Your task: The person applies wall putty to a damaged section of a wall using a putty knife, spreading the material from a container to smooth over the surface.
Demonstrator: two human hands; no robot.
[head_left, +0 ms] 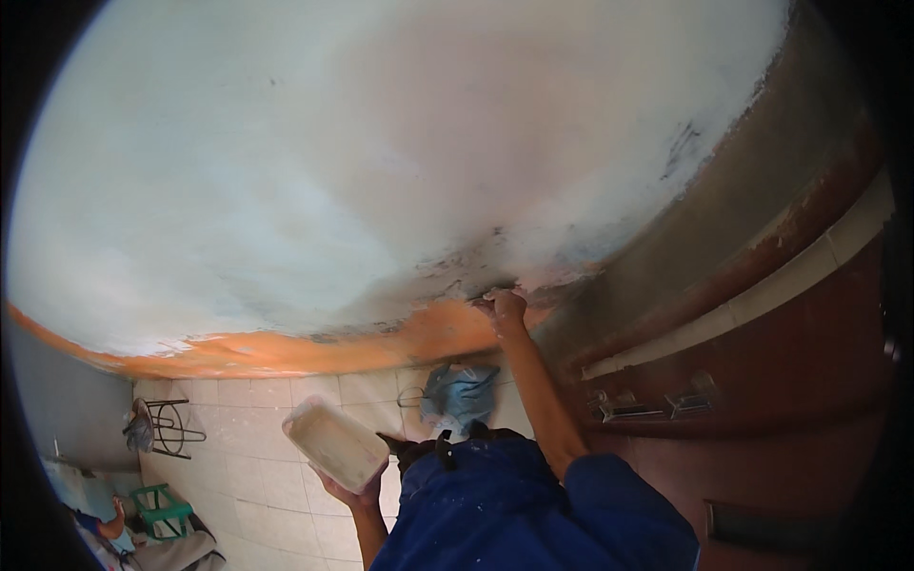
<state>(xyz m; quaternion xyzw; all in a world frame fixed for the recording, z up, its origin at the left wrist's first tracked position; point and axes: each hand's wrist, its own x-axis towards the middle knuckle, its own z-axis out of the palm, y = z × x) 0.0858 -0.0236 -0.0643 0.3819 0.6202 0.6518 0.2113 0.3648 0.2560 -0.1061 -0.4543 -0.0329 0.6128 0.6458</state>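
My left hand (pixel 358 489) grips a rectangular pale tub (pixel 335 443) from below, its open top facing up at waist height. Some pale material seems to coat the inside. My right arm is stretched out to the wall (pixel 276 181), which is mostly covered in whitish plaster. The right hand (pixel 506 306) is closed against the wall's lower part, where a dark, rough patch meets an orange painted strip (pixel 438 329). Whatever its fingers hold is too small and dark to name. Whitish residue marks this hand.
A blue plastic bag (pixel 461 394) lies on the tiled floor (pixel 262 476) by the wall. At the left stand a metal-framed stool (pixel 171 426) and a green stool (pixel 162 509), with another person (pixel 112 523) beside it. A red-brown surface with metal fittings (pixel 693 396) is at my right.
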